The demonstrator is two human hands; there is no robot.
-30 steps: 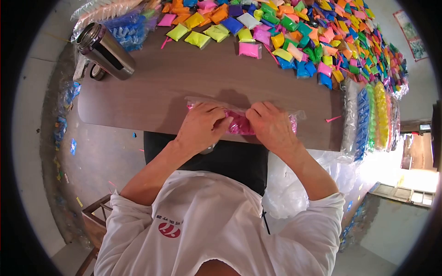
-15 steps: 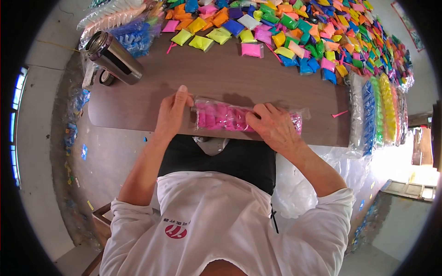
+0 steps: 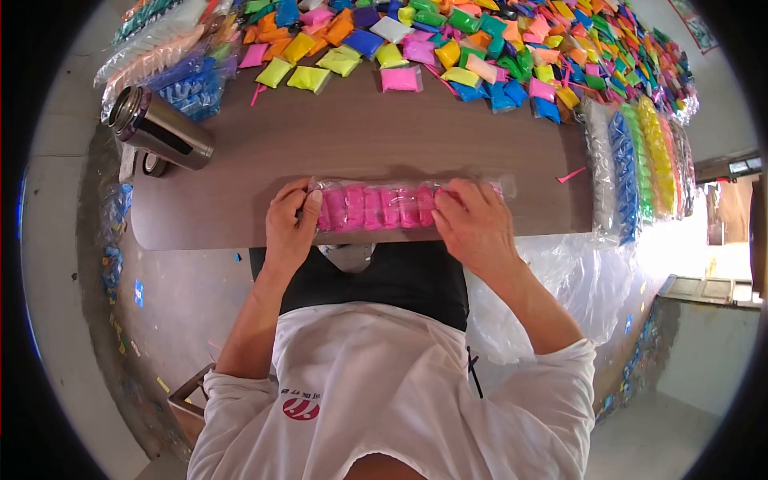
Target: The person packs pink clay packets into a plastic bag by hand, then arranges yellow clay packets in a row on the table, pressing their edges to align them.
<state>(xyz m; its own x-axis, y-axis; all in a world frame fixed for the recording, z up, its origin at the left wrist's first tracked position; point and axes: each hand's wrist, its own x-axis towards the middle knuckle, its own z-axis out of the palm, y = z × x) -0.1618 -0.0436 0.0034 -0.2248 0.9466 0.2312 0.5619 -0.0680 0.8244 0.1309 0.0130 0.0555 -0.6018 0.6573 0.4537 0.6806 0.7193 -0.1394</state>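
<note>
A long clear plastic bag (image 3: pixel 376 210) holding a row of several pink packets lies along the table's near edge. My left hand (image 3: pixel 291 220) grips its left end, thumb on top and fingers curled around. On the right part of the bag, my right hand (image 3: pixel 474 220) is closed with thumb and fingertips pressing the plastic. The loose end of the bag sticks out past the right fingers. Packets under my right hand are hidden.
A heap of colourful small packets (image 3: pixel 448 56) covers the table's far side. A steel flask (image 3: pixel 164 128) stands at the left, its black cap (image 3: pixel 154 164) beside it. Filled long bags (image 3: pixel 624 172) lie at the right edge, others (image 3: pixel 152 52) at the far left. A pink strip (image 3: pixel 571 174) lies on the table (image 3: pixel 360 132).
My left hand, previously upright with its thumb raised at the bag's left end, has closed on that end. The bag looks straighter and its packets more evenly lined up. The camera view has shifted.
</note>
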